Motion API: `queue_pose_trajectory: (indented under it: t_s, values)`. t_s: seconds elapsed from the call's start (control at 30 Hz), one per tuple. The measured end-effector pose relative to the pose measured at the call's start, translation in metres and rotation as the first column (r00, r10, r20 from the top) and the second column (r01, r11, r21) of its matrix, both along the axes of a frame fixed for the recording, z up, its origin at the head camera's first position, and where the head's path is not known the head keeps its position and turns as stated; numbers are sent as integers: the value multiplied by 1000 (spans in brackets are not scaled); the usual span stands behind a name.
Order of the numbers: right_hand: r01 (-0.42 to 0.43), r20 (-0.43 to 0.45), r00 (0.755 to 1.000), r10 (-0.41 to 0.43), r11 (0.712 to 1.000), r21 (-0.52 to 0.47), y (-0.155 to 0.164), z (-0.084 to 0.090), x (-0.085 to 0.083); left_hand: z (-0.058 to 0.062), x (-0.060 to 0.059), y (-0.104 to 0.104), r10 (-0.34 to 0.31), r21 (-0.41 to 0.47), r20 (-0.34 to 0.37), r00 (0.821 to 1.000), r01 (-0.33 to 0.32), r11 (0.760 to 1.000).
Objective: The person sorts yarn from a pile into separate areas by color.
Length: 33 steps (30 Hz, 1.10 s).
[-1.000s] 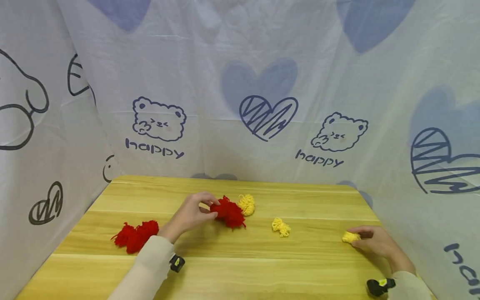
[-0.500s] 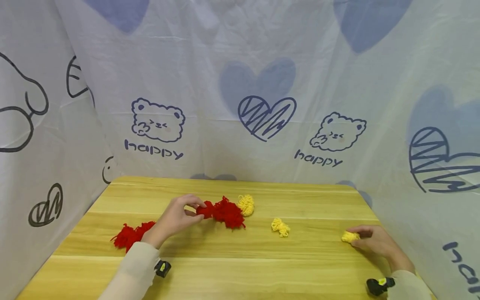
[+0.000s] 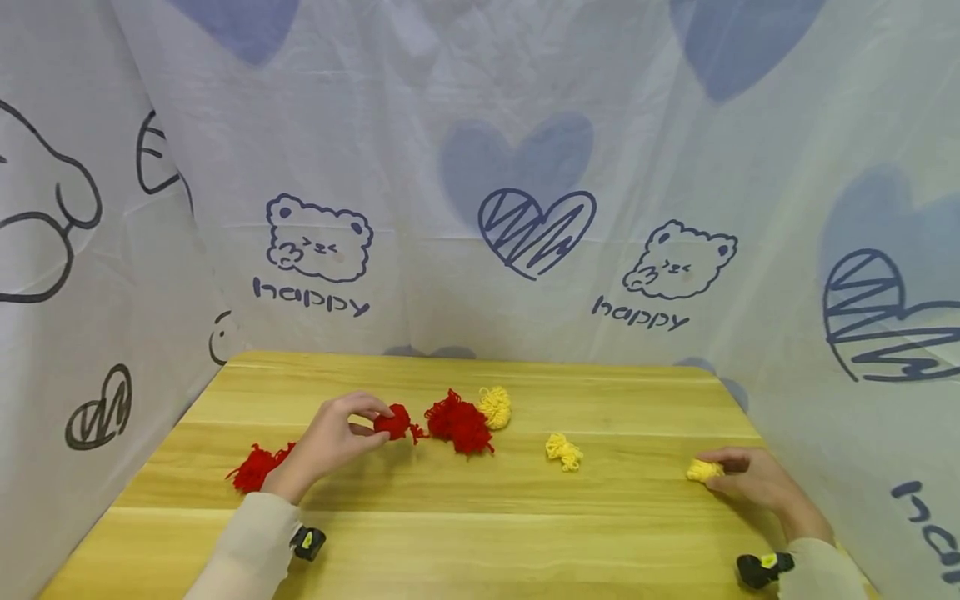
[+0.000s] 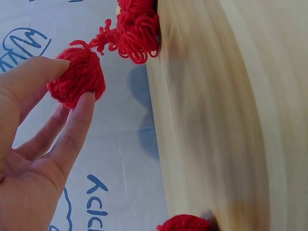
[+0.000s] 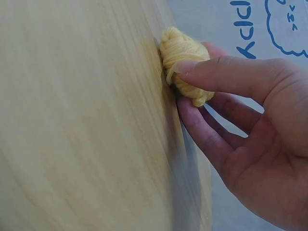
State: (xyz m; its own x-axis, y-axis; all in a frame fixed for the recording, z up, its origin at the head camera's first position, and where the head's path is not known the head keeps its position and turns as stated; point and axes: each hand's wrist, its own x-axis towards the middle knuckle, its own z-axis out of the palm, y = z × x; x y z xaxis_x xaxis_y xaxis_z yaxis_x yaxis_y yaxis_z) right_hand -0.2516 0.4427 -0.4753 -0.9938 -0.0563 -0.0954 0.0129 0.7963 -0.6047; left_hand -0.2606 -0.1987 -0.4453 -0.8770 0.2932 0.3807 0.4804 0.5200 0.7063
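Your left hand [image 3: 330, 437] pinches a small red yarn ball [image 3: 392, 422] left of centre frame, just left of the red yarn heap [image 3: 459, 423]; a loose strand trails between them, lying left to right; your right hand [image 3: 753, 479], lower right, grips a yellow yarn ball [image 3: 702, 471] on the surface [image 3: 480, 533], well apart

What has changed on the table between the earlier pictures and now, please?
The left hand has drawn back to the left, pulling a small red yarn ball away from the red yarn clump, which it pinches clear of it. The right hand stays on its yellow yarn ball; the other yellow pieces and the table are unchanged.
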Motion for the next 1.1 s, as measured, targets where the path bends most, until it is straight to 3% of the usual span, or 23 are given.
queue_pose_trajectory:
  t_s: [1.1]
  values:
    - [15, 13, 1000, -15, 1000, -2, 1, 0, -3, -2, 13, -18, 38, -20, 17, 999, -38, 999]
